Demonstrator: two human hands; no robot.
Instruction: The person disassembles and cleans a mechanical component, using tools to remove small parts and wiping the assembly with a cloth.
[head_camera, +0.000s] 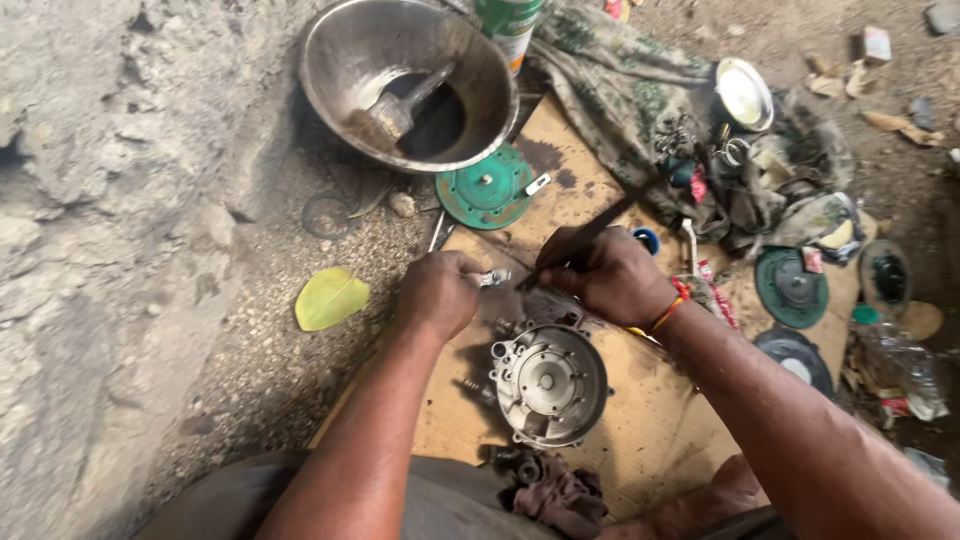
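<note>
In the head view I see a small silvery metal fitting (493, 277) above the round grey engine cover (549, 383) on cardboard (650, 440). My left hand (437, 293) pinches the fitting, its grip closed; my right hand (610, 275) is clenched around a dark slender tool (590, 232), tip near the fitting.

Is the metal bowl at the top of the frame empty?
No. A brush lies inside the metal bowl, resting in dark liquid at its bottom.

I note a metal bowl (345, 60) holding a brush (398, 108). Just below the bowl lies a green round cover (482, 190); left of that, a yellow leaf (330, 297); right, camouflage cloth (620, 90).
</note>
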